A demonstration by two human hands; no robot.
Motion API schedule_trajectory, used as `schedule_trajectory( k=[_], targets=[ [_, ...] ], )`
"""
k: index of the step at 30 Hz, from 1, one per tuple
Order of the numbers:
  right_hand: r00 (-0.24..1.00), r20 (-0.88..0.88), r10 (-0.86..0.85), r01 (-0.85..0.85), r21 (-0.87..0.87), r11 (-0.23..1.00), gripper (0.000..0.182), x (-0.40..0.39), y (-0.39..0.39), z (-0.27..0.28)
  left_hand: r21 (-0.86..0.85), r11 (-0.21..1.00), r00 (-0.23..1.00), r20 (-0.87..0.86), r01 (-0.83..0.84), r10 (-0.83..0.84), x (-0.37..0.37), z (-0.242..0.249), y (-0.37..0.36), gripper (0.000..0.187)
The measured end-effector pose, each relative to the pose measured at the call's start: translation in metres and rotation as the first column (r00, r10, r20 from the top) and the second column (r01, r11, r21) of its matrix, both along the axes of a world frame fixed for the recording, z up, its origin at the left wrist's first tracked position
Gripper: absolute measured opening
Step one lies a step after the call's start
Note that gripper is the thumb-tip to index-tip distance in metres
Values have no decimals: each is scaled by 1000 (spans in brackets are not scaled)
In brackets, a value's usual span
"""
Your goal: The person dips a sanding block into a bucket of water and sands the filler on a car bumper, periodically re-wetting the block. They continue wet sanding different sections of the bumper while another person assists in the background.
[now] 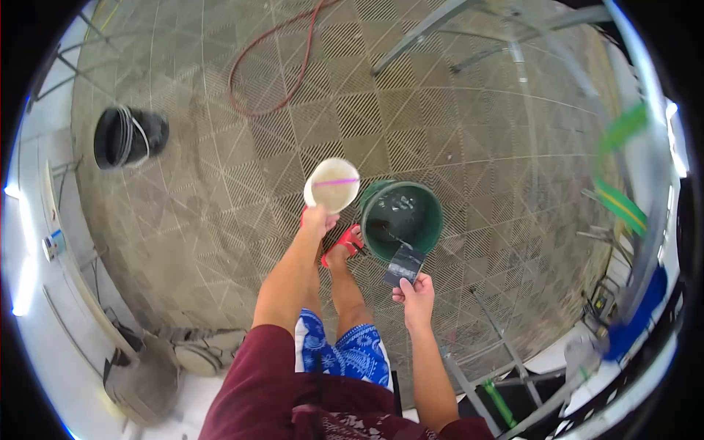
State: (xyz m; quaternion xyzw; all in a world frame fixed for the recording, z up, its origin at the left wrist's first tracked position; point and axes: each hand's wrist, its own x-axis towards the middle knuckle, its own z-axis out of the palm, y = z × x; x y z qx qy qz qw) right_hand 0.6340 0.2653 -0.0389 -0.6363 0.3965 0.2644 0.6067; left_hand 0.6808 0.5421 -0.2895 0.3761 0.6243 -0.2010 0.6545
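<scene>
My left hand [320,218] grips the near rim of a round white tub [309,189], held over the floor with its open top facing up. A pink-purple strip [336,181] runs across the tub's mouth. My right hand [416,299] pinches a dark grey, flat square piece [405,265] with a wet-looking sheen, thumb on top. That piece overlaps the near rim of a large green bucket [438,227], which stands on the floor just right of the tub. Inside the bucket the bottom is dark, with whitish glints, and a thin light streak lies near the square piece.
A black bucket [157,136] lies tipped at the left. A red hose [236,92] loops over the patterned tile floor [352,117]. Metal frame legs [418,40] stand at upper right. My foot in a red sandal [345,242] is beside the green bucket. A grey bag [147,385] sits lower left.
</scene>
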Motion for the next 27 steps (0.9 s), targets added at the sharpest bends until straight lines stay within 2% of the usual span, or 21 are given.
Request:
schedule_trajectory(
  k=[1, 3, 5, 10, 13, 14, 16, 17, 18, 19, 20, 21, 22, 23, 24, 26, 27],
  targets=[
    [999, -19, -48, 49, 35, 998, 20, -3, -4, -16, 4, 1000, 999, -39, -15, 16, 4, -13, -9, 34],
    [993, -47, -110, 113, 58, 992, 20, -3, 6, -40, -54, 998, 1000, 20, 23, -22, 28, -37, -10, 34],
    [986, -78, -150, 159, 128, 979, 21, -1, 11, -68, -112, 994, 1000, 22, 17, -15, 46, -86, -16, 35],
    [972, -159, -176, 189, 70, 980, 21, -10, 47, -141, -212, 977, 999, 37, -14, 23, 48, -199, -4, 35],
    [986, -139, -96, 95, -15, 995, 20, -10, 71, -169, -125, 992, 999, -11, -36, 35, 34, -226, 1, 35],
    [981, -159, -106, 104, -22, 994, 20, -14, 75, -177, -128, 991, 999, -33, -29, 25, 24, -220, -1, 35],
    [976, -127, 175, -199, -205, 958, 22, -18, 81, -194, 6, 987, 977, -141, 163, -161, 14, -181, -3, 34],
    [977, -129, 171, -195, -208, 958, 22, -13, 85, -199, 1, 953, 948, -98, 304, -302, 4, -162, -5, 38],
    [917, 6, 399, -366, -388, 846, 21, -8, 91, -204, 71, 951, 951, 54, 301, -305, -26, -163, -19, 36],
    [780, 92, 620, -466, -577, 671, 20, -4, 95, -205, 138, 948, 928, 209, 286, -310, -59, -161, -33, 36],
    [783, 97, 615, -455, -585, 672, 20, -4, 99, -206, -107, 889, 868, 295, 446, -399, -49, -94, -24, 37],
    [732, 74, 678, -543, -537, 645, 18, -3, 105, -206, -34, 917, 842, 412, 397, -349, -55, -47, -38, 46],
    [674, 59, 737, -626, -485, 611, 17, 0, 109, -204, 56, 854, 683, 574, 517, -451, -80, -51, -38, 58],
    [600, 55, 798, -736, -354, 577, 15, 7, 108, -198, -48, 825, 714, 532, 563, -456, -79, -33, -36, 53],
    [605, 69, 793, -728, -356, 586, 15, 12, 104, -196, -35, 821, 705, 534, 570, -467, -79, -31, -35, 53],
    [655, 246, 715, -676, -233, 699, 20, 27, 86, -206, -230, 888, 897, 299, 398, -325, -77, -43, -34, 49],
    [750, 194, 632, -577, -274, 769, 21, 37, 76, -220, -267, 912, 947, 167, 313, -276, -72, -43, -34, 42]
  ],
)
